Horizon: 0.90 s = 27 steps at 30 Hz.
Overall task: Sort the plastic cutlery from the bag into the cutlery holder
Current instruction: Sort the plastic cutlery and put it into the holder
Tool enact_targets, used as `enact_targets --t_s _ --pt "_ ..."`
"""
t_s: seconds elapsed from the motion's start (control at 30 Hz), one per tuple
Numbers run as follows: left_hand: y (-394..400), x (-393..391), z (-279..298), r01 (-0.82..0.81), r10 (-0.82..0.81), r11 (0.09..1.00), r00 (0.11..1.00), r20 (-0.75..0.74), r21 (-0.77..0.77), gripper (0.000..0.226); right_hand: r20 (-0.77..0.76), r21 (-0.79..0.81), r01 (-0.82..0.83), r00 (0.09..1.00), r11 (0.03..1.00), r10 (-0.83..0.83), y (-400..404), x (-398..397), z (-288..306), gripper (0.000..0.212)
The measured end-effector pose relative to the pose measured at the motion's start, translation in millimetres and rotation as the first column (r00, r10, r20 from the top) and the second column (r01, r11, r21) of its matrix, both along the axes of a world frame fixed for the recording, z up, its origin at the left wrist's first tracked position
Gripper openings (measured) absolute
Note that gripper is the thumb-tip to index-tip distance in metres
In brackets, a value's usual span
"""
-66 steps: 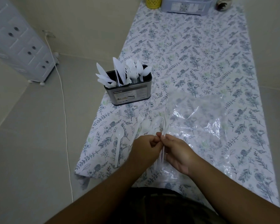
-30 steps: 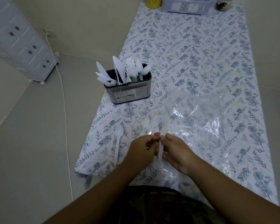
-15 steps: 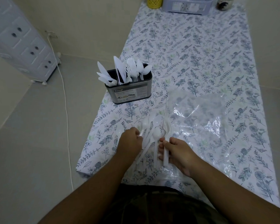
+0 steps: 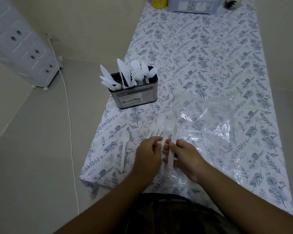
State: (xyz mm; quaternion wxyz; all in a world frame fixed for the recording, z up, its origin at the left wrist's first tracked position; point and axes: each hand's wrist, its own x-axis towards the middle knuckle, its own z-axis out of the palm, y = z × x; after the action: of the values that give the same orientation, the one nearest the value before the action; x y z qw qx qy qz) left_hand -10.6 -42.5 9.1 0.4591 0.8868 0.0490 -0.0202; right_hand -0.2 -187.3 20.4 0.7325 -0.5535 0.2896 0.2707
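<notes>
A dark metal cutlery holder [image 4: 134, 98] stands near the table's left edge, with white plastic knives, forks and spoons upright in it. A clear plastic bag [image 4: 208, 119] lies flat to its right. At the bag's near left corner my right hand [image 4: 186, 157] grips a bundle of white forks [image 4: 172, 146] by the handles. My left hand [image 4: 149, 156] pinches a white utensil in the small pile of spoons and forks [image 4: 159, 127] right beside it. One white spoon [image 4: 123, 149] lies alone to the left of my left hand.
The table wears a floral cloth [image 4: 201, 56]; its left edge drops to the floor. At the far end stand a yellow cup [image 4: 159, 1], a grey plastic box [image 4: 195, 5] and a dark jar [image 4: 231, 3]. A white drawer unit [image 4: 19, 46] and a cable [image 4: 68, 107] are on the floor.
My left hand went out to the left half a second ago and has come back against my right hand. The loose cutlery pile has spread slightly.
</notes>
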Motion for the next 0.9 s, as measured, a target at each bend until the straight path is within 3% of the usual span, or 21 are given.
enact_targets --t_s 0.17,0.33,0.4,0.47,0.57,0.7,0.9 --pt "-11 3 -2 0.1 -0.11 0.984 0.992 0.062 0.144 0.027 0.056 -0.091 0.012 0.998 0.996 -0.007 -4 1 -1 0.028" --pt "-17 5 0 0.066 -0.072 0.988 0.997 0.038 0.137 0.022 0.043 -0.113 0.053 0.998 0.992 -0.048 -11 0 -4 0.027" --pt "-23 3 -1 0.134 -0.136 0.983 0.991 0.009 0.129 0.019 0.057 -0.134 -0.007 0.998 0.991 0.015 -16 -2 -5 0.024" --pt "-30 1 -1 0.24 -0.241 0.963 0.971 -0.011 0.12 0.018 0.049 -0.181 -0.055 0.997 0.982 0.065 -21 -4 -9 0.037" --pt "-34 4 -1 0.319 -0.32 0.94 0.947 -0.012 0.123 0.02 0.019 -0.139 -0.035 0.999 0.99 0.038 -32 -8 -10 0.042" --pt "-42 7 3 0.327 -0.327 0.94 0.945 -0.012 0.098 0.016 0.028 -0.12 -0.066 0.997 0.991 0.069 -45 -12 -10 0.029" --pt "-58 2 5 0.166 -0.172 0.985 0.978 -0.119 -0.056 0.017 0.068 -0.231 -0.094 0.991 0.968 0.113 -55 -14 -10 0.045"
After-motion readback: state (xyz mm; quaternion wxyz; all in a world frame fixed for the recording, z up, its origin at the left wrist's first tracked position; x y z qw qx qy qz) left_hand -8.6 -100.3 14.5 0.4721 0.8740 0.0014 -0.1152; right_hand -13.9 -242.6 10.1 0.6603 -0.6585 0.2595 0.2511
